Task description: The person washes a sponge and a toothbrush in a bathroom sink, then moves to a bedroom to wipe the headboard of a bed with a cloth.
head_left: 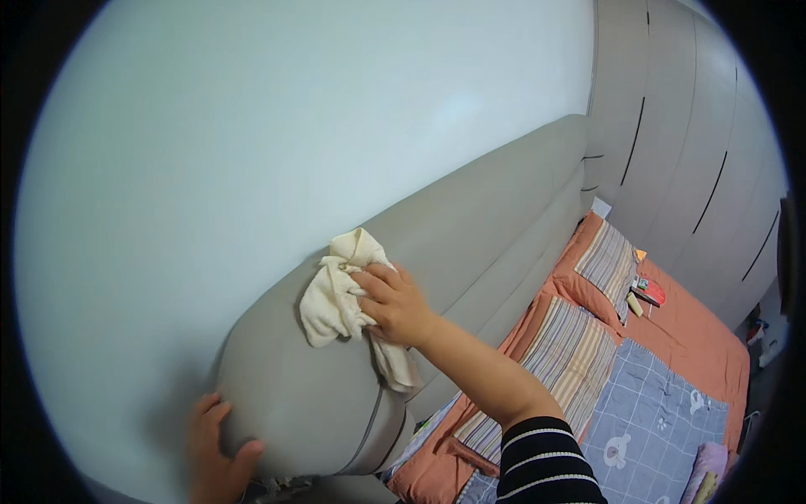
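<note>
My right hand [393, 304] presses a crumpled cream cloth [334, 296] against the top of a grey padded headboard [470, 210]. The cloth bunches under my fingers and hangs down past my wrist. My left hand [215, 449] grips the near rounded end of the headboard at the lower left, fingers wrapped over its edge. My right sleeve is black with thin white stripes.
A pale blue wall [252, 126] rises behind the headboard. Below lie two striped orange pillows [579, 328], an orange sheet [697, 336] and a blue checked blanket [646, 403]. Small items [645, 292] rest near the far pillow. Grey wardrobe panels [672, 126] stand at the right.
</note>
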Demonstrator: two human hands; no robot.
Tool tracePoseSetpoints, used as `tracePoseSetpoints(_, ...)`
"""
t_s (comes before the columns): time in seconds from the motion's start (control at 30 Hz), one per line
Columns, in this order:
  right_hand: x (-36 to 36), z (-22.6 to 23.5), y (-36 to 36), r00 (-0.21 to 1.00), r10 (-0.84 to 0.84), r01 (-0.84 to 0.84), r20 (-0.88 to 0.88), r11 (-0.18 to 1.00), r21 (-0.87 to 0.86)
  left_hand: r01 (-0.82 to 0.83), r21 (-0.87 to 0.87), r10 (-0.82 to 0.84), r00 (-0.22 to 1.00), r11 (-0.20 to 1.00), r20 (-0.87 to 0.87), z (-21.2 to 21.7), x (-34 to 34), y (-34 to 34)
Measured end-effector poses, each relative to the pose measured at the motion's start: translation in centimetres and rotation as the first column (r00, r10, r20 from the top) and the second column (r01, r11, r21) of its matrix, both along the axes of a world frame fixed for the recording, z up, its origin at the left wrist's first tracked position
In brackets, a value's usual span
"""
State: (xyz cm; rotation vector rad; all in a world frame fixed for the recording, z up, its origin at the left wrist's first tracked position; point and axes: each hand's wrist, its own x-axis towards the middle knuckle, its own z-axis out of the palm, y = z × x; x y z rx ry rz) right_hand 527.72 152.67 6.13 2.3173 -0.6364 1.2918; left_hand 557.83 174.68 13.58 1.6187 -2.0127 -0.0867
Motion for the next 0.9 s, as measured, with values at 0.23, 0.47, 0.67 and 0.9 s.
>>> tracePoseSetpoints(0.23,-8.0,0.0,-6.1,0.942,-0.214,0.214,0.257,0.976,0.027,0.110,0.057,-0.118,0.976,0.992,0.184,2.6,-3.2,-5.5)
tracePoseSetpoints(0.47,-15.6,-0.1,-10.4,0.897,-0.172,0.157,0.406,0.985,0.070,0.473,0.059,-0.413,0.694,0.879,0.589,4.8,-12.4,-16.8)
tracePoseSetpoints(0.67,-32.5,3.4,-19.1,0.291,-0.321,0.183,0.901,0.943,0.277,0.502,0.190,-0.450,0.466,0.843,0.762,3.5,-17.5,-25.3)
tracePoseSetpoints(0.9,-52.1,8.0,-32.3,0.477,-0.432,0.173,0.765,0.900,0.400,0.535,0.220,-0.502,0.465,0.816,0.730,1.4,-16.6,-27.8)
